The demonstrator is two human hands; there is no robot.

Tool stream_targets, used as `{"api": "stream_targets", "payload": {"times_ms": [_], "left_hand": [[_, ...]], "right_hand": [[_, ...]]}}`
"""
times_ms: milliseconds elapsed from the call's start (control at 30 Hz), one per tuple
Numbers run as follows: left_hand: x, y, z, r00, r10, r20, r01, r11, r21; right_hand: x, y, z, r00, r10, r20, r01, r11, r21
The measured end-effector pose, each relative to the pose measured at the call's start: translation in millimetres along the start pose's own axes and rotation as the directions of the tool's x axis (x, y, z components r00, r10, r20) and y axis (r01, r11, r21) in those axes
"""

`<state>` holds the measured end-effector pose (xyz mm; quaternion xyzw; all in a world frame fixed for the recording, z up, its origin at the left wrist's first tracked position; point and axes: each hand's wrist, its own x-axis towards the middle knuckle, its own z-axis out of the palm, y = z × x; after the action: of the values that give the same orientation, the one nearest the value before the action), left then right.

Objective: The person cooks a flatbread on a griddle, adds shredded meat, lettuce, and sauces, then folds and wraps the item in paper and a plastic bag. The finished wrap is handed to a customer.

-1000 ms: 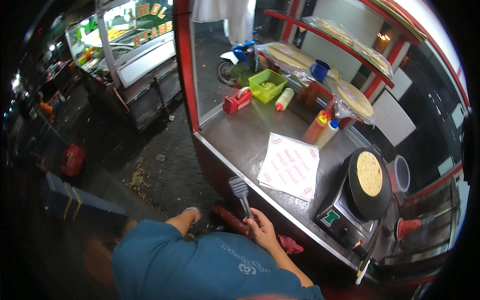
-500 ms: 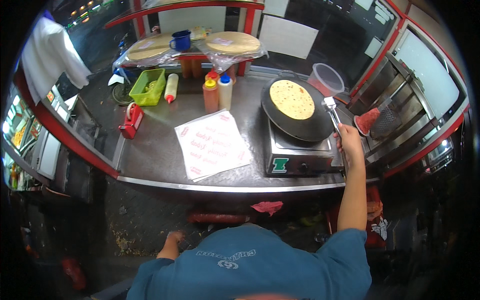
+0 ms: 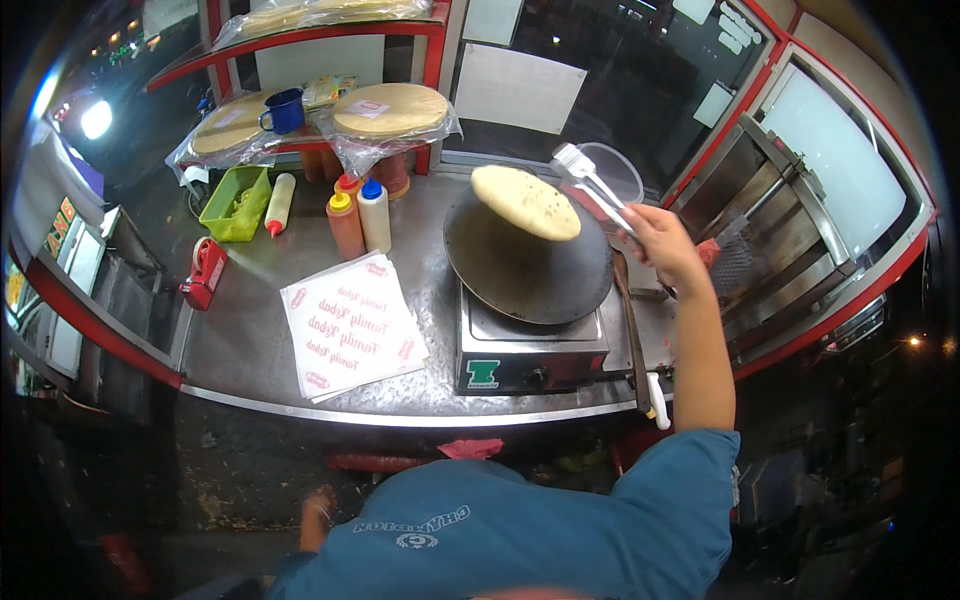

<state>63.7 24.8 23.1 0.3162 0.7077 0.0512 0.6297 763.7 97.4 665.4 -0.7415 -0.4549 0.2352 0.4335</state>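
Observation:
My right hand (image 3: 665,245) is closed around a pair of metal tongs (image 3: 598,185), raised to the right of the round black griddle pan (image 3: 520,285). A round flatbread (image 3: 525,203) hangs tilted above the pan, its browned spots turned to one side. The tongs' pale tips are close to its upper right edge; whether they touch it I cannot tell. Beneath the pan is a steel gas stove (image 3: 535,375). My left hand (image 3: 318,505) hangs low at my left side, away from the counter, its fingers too blurred to read.
Printed paper sheets (image 3: 350,325) lie left of the stove. Behind them stand squeeze bottles (image 3: 375,215), with a green basket (image 3: 235,205) and a red tape dispenser (image 3: 204,272) further left. A long spatula (image 3: 632,335) and a white-handled knife (image 3: 657,400) lie right of the stove.
The flatbread lay flat on the pan and is now lifted and tilted above it. My right hand and the tongs have risen. The whole view has shifted a little.

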Motion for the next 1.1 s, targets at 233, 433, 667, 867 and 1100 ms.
{"api": "stream_targets", "payload": {"times_ms": [233, 433, 667, 867, 1100], "left_hand": [[-43, 21, 43, 0.996, -0.015, -0.088, 0.024, 0.994, 0.102], [-16, 33, -8, 0.829, 0.433, 0.353, -0.505, 0.309, 0.806], [-221, 198, -26, 0.869, 0.428, 0.251, -0.375, 0.897, -0.233], [-236, 357, -30, 0.404, 0.914, 0.038, -0.910, 0.397, 0.124], [-115, 447, -11, 0.341, 0.902, 0.264, -0.738, 0.083, 0.669]], "right_hand": [[62, 107, -9, 0.925, 0.338, 0.176, -0.329, 0.941, -0.079], [90, 48, -1, 0.924, -0.306, 0.230, 0.369, 0.873, -0.320], [73, 59, -87, 0.982, 0.044, 0.186, -0.005, 0.979, -0.204], [80, 102, 8, 0.902, 0.239, 0.359, -0.180, 0.965, -0.190], [-32, 46, 179, 0.986, 0.050, 0.158, -0.058, 0.997, 0.048]]}}
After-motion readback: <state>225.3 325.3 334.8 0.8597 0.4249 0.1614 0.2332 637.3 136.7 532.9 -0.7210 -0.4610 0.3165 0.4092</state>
